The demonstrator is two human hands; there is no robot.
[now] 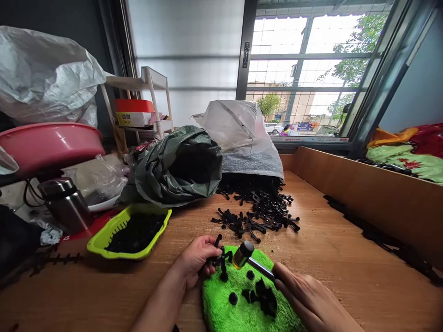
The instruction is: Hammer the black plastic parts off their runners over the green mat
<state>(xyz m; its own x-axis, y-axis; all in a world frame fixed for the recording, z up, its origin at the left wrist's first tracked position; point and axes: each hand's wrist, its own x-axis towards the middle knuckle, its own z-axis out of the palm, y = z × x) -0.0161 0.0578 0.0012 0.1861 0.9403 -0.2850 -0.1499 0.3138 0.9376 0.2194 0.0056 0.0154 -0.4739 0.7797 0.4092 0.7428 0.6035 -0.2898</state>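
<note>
Bright green, fluffy cloth pad (216,306) lies nearest; at its far left edge, left hand (198,259) pinches black, knob-ended, plastic-looking pieces (224,271). Right hand (309,295) grips a black-headed, metal-handled mallet (246,249). Brown wood-grain tabletop (332,258) extends towards a barred window (311,56).

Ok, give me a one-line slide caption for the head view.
At a green cloth, the left hand holds a black piece and the right hand a small hammer.
</note>
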